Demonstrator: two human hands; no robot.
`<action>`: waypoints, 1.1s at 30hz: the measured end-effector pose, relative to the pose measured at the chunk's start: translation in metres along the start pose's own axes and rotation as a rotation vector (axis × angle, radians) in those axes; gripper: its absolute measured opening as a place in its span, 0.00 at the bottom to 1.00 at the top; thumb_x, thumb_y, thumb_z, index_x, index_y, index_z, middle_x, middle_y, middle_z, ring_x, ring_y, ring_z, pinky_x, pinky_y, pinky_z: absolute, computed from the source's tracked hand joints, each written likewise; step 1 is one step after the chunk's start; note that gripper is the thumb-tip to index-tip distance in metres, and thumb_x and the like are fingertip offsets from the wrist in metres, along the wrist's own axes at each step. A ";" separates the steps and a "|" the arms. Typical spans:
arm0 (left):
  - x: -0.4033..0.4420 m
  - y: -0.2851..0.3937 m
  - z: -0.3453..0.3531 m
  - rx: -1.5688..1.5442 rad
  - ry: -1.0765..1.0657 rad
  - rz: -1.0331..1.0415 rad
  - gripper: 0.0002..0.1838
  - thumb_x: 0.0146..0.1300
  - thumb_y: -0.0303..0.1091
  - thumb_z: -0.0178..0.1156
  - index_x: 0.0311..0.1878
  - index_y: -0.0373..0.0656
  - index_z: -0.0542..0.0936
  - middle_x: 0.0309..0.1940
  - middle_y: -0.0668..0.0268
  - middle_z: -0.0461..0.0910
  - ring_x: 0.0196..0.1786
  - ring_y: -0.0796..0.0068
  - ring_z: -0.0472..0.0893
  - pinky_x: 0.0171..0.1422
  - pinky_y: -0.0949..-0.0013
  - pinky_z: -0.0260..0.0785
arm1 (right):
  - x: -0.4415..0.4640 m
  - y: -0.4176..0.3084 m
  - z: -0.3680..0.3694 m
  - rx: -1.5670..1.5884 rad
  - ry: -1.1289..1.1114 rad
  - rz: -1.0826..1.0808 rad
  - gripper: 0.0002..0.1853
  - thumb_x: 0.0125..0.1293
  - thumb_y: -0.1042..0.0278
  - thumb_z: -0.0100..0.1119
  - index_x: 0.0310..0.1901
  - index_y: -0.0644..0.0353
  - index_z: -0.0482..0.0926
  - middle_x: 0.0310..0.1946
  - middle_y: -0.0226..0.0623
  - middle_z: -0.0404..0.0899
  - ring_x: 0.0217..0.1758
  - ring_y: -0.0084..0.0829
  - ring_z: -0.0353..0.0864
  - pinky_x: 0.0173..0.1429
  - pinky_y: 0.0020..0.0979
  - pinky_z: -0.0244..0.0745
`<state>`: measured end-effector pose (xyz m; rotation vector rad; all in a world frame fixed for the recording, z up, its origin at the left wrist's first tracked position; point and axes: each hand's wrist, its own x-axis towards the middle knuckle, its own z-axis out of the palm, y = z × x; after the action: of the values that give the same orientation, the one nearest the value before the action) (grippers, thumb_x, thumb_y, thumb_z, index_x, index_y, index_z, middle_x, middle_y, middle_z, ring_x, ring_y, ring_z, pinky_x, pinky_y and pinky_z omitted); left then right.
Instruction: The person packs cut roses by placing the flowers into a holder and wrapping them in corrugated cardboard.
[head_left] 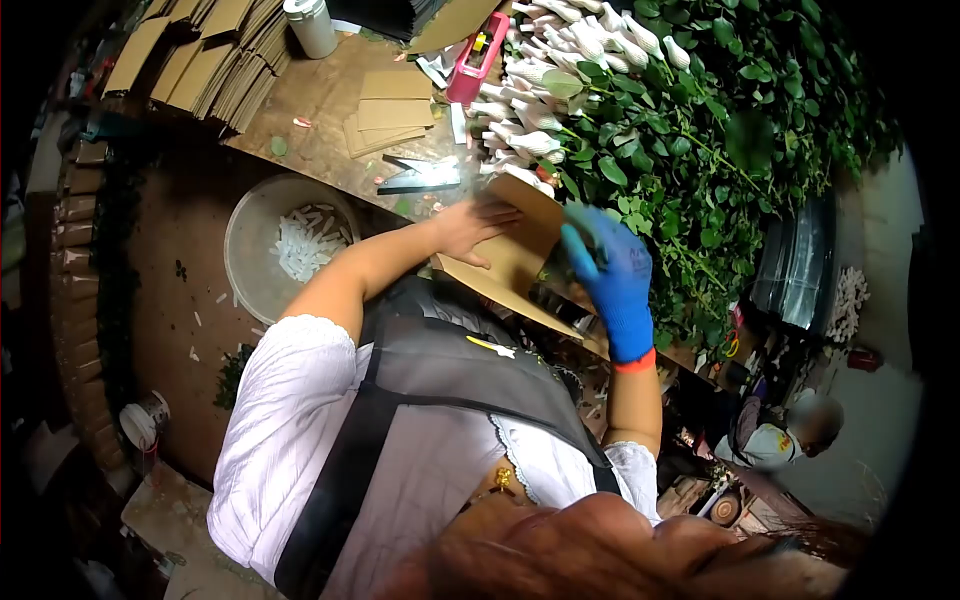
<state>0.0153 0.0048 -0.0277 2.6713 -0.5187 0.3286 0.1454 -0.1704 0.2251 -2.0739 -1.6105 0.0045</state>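
A bent sheet of brown cardboard (535, 245) stands at the table's near edge, in front of my apron. My bare left hand (480, 228) lies on it with the fingers flat against the inner face and the thumb apart. My right hand (610, 262), in a blue glove, is at the cardboard's right side. Its thumb and fingers are spread, with nothing visible between them; the fingertips are blurred. Beyond the cardboard lie flower stems with leaves (650, 150), their heads in white mesh sleeves (535, 143).
Flat cardboard pieces (392, 105), a shiny V-shaped object (420, 176) and a pink tape dispenser (475, 60) lie on the table. Cardboard stacks (200, 60) and a white canister (311, 28) stand far left. A tub (240, 255) holds white pieces. Another person (765, 440) is at right.
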 end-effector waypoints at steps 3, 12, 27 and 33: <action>0.000 0.001 -0.007 -0.036 -0.058 -0.029 0.52 0.60 0.70 0.55 0.75 0.35 0.62 0.78 0.57 0.58 0.80 0.59 0.56 0.82 0.55 0.47 | -0.008 0.002 0.008 -0.071 -0.234 0.117 0.26 0.64 0.56 0.66 0.64 0.49 0.76 0.55 0.40 0.83 0.53 0.41 0.84 0.57 0.37 0.79; -0.005 0.001 0.009 0.042 -0.001 -0.012 0.51 0.61 0.69 0.55 0.74 0.36 0.63 0.78 0.55 0.59 0.80 0.58 0.56 0.83 0.53 0.44 | 0.013 0.027 0.037 -0.130 -0.288 0.052 0.28 0.62 0.55 0.68 0.63 0.52 0.75 0.52 0.43 0.83 0.52 0.46 0.83 0.54 0.41 0.79; -0.006 -0.010 0.067 -0.334 0.097 -0.097 0.47 0.57 0.64 0.64 0.75 0.50 0.66 0.73 0.57 0.67 0.75 0.56 0.64 0.79 0.53 0.52 | 0.051 -0.065 0.150 0.127 -0.271 -0.205 0.18 0.68 0.54 0.59 0.57 0.51 0.78 0.40 0.42 0.83 0.40 0.45 0.84 0.42 0.43 0.78; -0.007 -0.008 0.063 -0.309 0.120 -0.120 0.37 0.66 0.53 0.60 0.73 0.44 0.67 0.76 0.54 0.62 0.76 0.55 0.61 0.80 0.54 0.50 | 0.195 -0.035 0.281 -0.228 -0.241 -0.099 0.34 0.60 0.52 0.65 0.64 0.59 0.69 0.51 0.44 0.78 0.53 0.45 0.79 0.54 0.44 0.76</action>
<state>0.0214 -0.0131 -0.0893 2.3542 -0.3399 0.3414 0.0861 0.1215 0.0524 -2.2312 -1.9362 0.0399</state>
